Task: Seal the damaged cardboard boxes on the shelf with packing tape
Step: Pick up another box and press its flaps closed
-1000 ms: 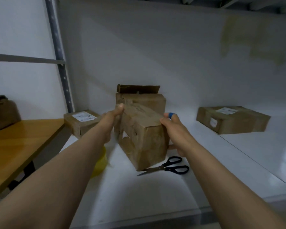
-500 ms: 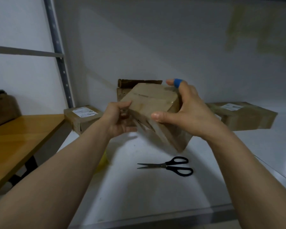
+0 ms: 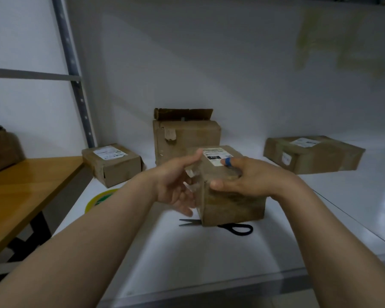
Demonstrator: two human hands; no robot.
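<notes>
I hold a small worn cardboard box (image 3: 231,203) with its white label facing up, low over the white shelf (image 3: 187,263) and over the black scissors (image 3: 238,228). My right hand (image 3: 253,176) grips its top right edge, thumb on the front face; one finger wears a blue band. My left hand (image 3: 173,181) lies against the torn left side, thumb at the top edge, fingers stretched out below. A yellow tape roll (image 3: 98,200) lies flat on the shelf to the left, partly hidden by my left forearm.
Three more boxes stand on the shelf: a labelled one at the left (image 3: 113,165), a taller one with a raised flap behind (image 3: 187,134), a flat one at the right (image 3: 311,154). A wooden table (image 3: 20,192) and a metal upright (image 3: 76,81) are to the left.
The box has been turned label-up and lowered from chest height down over the scissors. My right hand shifted from its far side to its top right edge.
</notes>
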